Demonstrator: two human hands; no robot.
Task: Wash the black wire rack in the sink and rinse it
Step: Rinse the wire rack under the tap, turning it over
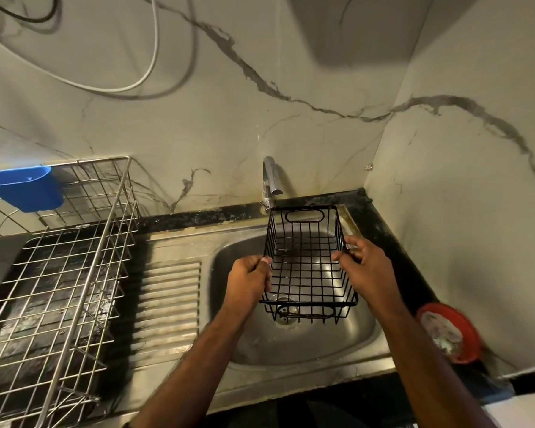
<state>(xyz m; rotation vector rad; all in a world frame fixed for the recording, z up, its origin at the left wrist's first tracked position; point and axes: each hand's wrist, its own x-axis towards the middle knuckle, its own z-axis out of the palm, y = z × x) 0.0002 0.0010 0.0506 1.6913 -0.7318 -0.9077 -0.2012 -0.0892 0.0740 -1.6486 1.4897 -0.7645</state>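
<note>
- The black wire rack [306, 264] is hanging in the air over the sink [346, 341], between the two hands, with its open top facing up toward the camera.
- The left hand [249, 281] is curling its fingers round the rack's left rim wire; the right hand [365, 267] is pinching the right rim, thumb inside and fingers outside. Both are gripping the rack, neither one nearer than the other.
- The rack's long axis is running away from the person, from the near end above the drain [286, 318] to the far handle end just below the tap [271, 180].
- A thin stream of water seems to be falling from the spout onto the far left corner, so only that end is likely getting wet.
- Judging from this, the coming move is turning on sliding or tilting the rack along its long axis under the stream.
- A steel dish rack [59, 273] is sitting on the counter [380, 230] well to the left.
</note>
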